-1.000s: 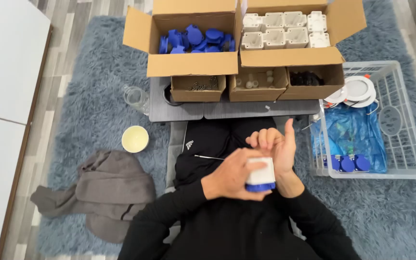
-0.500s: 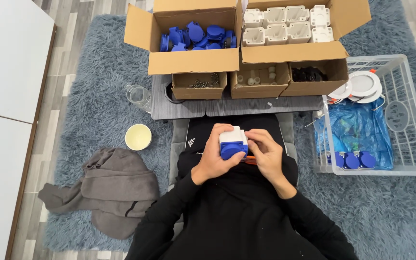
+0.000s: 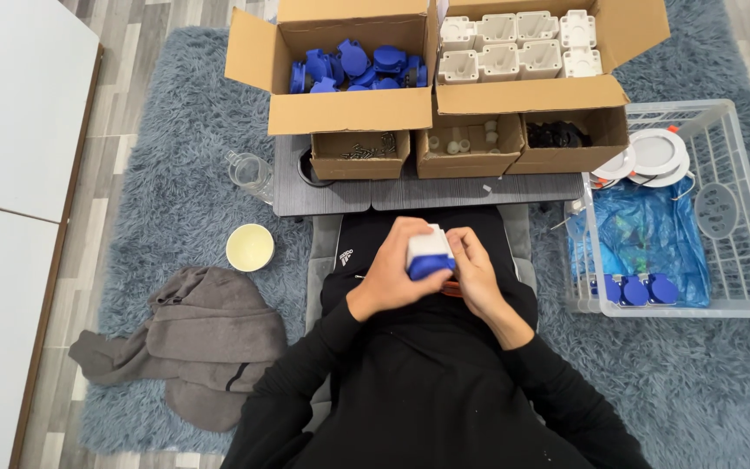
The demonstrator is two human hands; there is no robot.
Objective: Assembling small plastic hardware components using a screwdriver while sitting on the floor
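White-and-blue socket housing [image 3: 430, 253] sits clamped between left hand [image 3: 392, 265] and right hand [image 3: 475, 271], fingers closed on it, just below the low bench [image 3: 427, 191].

Both hands, left [image 3: 394, 262] and right [image 3: 476, 269], together, fingers curled in grip.

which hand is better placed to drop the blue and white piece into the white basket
Right, probably. The white basket sits on the person's right, nearest the right hand. The left hand also grips the blue and white piece but would have to cross over.
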